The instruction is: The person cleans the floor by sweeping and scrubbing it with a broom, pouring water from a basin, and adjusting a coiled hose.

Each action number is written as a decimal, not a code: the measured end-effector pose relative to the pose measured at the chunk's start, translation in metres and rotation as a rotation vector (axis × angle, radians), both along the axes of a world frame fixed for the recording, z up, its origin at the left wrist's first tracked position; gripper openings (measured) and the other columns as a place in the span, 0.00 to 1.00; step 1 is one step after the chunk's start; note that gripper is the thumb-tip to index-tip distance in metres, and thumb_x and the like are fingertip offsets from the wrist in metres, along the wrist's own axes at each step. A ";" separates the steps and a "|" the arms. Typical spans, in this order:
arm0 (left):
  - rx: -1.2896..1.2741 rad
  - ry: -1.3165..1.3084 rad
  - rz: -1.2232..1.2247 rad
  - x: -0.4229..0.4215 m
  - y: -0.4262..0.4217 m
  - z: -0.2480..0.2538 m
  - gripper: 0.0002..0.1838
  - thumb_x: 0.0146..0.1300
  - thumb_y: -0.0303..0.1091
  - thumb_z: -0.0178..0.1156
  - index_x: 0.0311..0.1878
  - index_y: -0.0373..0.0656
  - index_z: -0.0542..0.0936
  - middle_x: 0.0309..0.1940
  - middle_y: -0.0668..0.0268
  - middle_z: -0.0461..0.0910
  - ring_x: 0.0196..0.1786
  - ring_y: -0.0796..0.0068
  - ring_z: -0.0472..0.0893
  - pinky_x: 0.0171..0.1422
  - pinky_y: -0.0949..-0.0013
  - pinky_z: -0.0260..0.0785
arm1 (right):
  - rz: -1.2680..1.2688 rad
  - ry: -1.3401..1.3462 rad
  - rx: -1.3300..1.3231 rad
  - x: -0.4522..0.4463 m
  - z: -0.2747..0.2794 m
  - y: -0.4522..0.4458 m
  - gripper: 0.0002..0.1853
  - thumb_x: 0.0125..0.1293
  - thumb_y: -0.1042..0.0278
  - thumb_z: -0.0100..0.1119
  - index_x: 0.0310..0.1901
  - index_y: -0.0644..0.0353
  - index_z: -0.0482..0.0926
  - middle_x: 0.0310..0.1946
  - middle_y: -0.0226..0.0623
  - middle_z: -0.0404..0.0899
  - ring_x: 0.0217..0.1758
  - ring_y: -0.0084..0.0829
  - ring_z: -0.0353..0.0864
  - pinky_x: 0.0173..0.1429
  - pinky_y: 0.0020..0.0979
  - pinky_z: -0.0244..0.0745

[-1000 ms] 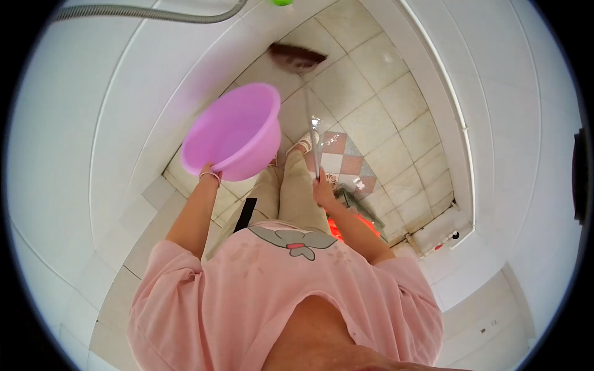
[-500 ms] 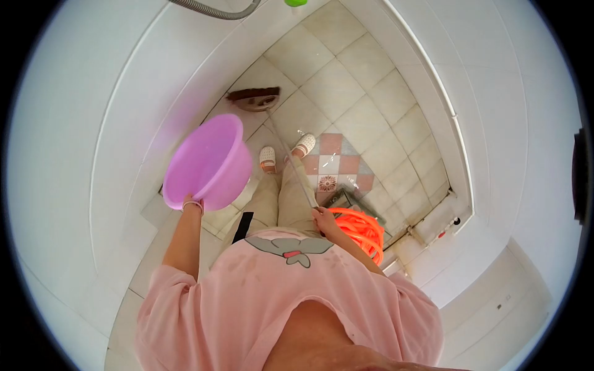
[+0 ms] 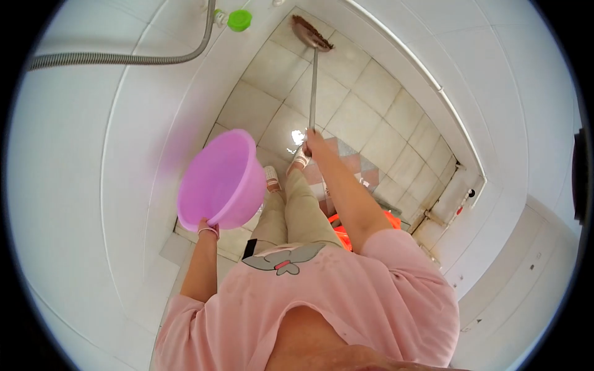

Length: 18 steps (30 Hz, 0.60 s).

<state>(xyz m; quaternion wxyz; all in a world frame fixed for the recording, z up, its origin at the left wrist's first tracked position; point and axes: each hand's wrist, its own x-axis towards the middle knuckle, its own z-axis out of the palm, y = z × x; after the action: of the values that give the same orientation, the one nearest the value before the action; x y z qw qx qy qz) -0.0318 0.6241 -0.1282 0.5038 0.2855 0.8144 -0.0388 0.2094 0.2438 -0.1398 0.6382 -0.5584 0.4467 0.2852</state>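
Gripped at its rim by my left hand, a purple plastic basin hangs tilted beside my legs at the left. Its inside faces up and to the left, and I see nothing in it. My right arm is stretched forward, and my right hand is wrapped round the handle of a broom. The broom's brown bristle head rests on the floor tiles near the far corner, well ahead of my feet.
White walls close in on both sides of the tiled floor. A grey shower hose and a green round object are at the upper left. An orange coiled hose lies partly hidden under my right arm. Wet glints show near my shoes.
My right hand has pushed forward, carrying the broom head from beside the left wall to the far corner. The basin has shifted slightly right and down in view, still held.
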 end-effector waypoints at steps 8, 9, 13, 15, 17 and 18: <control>-0.071 -0.096 -0.056 0.037 -0.031 -0.012 0.07 0.49 0.35 0.52 0.25 0.43 0.67 0.18 0.69 0.67 0.19 0.77 0.69 0.23 0.78 0.70 | 0.197 -0.125 -0.250 -0.103 -0.058 -0.008 0.17 0.57 0.59 0.42 0.34 0.68 0.70 0.18 0.42 0.71 0.15 0.36 0.70 0.18 0.37 0.62; -0.054 -0.104 -0.059 0.042 -0.035 -0.019 0.07 0.49 0.35 0.51 0.25 0.43 0.67 0.18 0.69 0.67 0.19 0.77 0.69 0.23 0.78 0.70 | 0.164 0.025 -0.151 -0.063 -0.044 -0.003 0.17 0.57 0.59 0.41 0.33 0.68 0.70 0.17 0.42 0.71 0.15 0.36 0.70 0.18 0.37 0.62; -0.029 -0.087 -0.111 0.071 -0.056 -0.041 0.10 0.47 0.34 0.53 0.29 0.39 0.68 0.25 0.64 0.70 0.25 0.73 0.71 0.27 0.72 0.71 | 0.042 0.000 -0.052 0.071 -0.073 -0.006 0.17 0.60 0.57 0.38 0.23 0.62 0.65 0.09 0.36 0.62 0.10 0.30 0.61 0.14 0.32 0.57; -0.004 -0.051 -0.141 0.086 -0.071 -0.033 0.10 0.46 0.34 0.53 0.30 0.39 0.68 0.25 0.64 0.70 0.27 0.72 0.72 0.28 0.72 0.71 | -0.018 -0.025 -0.040 0.079 -0.052 -0.008 0.16 0.60 0.57 0.39 0.24 0.61 0.65 0.09 0.36 0.62 0.10 0.30 0.61 0.14 0.31 0.56; -0.037 -0.068 -0.160 0.083 -0.071 -0.039 0.10 0.46 0.34 0.53 0.31 0.40 0.69 0.26 0.65 0.70 0.27 0.72 0.72 0.28 0.72 0.70 | -0.053 -0.049 -0.003 0.056 -0.027 -0.011 0.14 0.60 0.58 0.39 0.25 0.61 0.65 0.09 0.35 0.61 0.09 0.29 0.60 0.14 0.31 0.56; -0.052 -0.077 -0.168 0.080 -0.071 -0.040 0.10 0.46 0.34 0.53 0.31 0.40 0.69 0.26 0.65 0.70 0.28 0.72 0.72 0.28 0.72 0.70 | -0.093 0.042 -0.005 0.041 -0.005 -0.006 0.14 0.60 0.59 0.40 0.25 0.61 0.65 0.09 0.33 0.61 0.09 0.28 0.60 0.14 0.30 0.56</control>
<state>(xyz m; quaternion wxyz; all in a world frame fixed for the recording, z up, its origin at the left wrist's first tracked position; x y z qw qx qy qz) 0.0483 0.5531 -0.1686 0.5369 0.3408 0.7663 -0.0911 0.2507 0.2382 -0.1447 0.6400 -0.5326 0.4859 0.2658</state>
